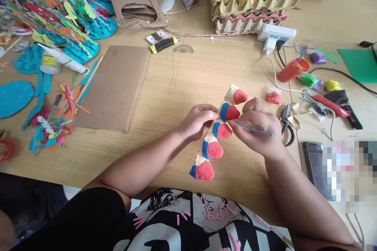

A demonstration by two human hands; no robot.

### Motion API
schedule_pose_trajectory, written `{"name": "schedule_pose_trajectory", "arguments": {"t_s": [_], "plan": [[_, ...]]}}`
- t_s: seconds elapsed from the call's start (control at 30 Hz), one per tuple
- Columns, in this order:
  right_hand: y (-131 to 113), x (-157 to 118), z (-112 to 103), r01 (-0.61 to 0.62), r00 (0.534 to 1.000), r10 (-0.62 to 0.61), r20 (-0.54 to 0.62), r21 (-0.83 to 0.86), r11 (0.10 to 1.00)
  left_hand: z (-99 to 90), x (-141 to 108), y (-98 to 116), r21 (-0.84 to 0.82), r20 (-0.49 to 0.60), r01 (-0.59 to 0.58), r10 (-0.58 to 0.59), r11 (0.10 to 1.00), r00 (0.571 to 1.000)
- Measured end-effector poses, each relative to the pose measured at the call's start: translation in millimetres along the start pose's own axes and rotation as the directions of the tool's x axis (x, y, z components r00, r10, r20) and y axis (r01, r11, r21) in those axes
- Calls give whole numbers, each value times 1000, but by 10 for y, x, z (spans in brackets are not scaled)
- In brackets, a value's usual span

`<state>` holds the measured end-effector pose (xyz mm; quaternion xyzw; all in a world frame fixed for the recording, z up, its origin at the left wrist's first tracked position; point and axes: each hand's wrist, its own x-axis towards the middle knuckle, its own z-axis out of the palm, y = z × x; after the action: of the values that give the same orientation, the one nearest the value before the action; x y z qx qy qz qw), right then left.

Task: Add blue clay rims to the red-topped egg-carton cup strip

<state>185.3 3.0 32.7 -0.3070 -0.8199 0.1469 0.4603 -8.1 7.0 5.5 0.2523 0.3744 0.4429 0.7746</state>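
Observation:
My left hand (203, 120) pinches a strip of egg carton (211, 137) by its side, holding it above the table. Several peaks run along the strip, each with red clay at its right end. Blue clay (224, 111) sits beside the red on all of them but the top one, which shows bare cardboard there. My right hand (257, 125) is closed around a thin blue stick (257, 129). Its tip is by the second peak from the top, where the fingers partly hide it. Whether the tip touches the clay I cannot tell.
Stacked egg trays (253, 4) stand at the back, near a white power strip (277, 34). Scissors (285, 119), a red cup (293, 70), bagged red clay (273, 95) and a phone (315, 168) lie right. A cardboard sheet (114, 86) and paper scraps (55, 125) lie left.

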Motion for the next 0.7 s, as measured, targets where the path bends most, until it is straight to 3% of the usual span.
{"name": "schedule_pose_trajectory", "arguments": {"t_s": [0.7], "plan": [[-18,13,1,-10,1000,9,12,39,999,31,-11,9,-5,-11,6,-6,1000,1000]]}}
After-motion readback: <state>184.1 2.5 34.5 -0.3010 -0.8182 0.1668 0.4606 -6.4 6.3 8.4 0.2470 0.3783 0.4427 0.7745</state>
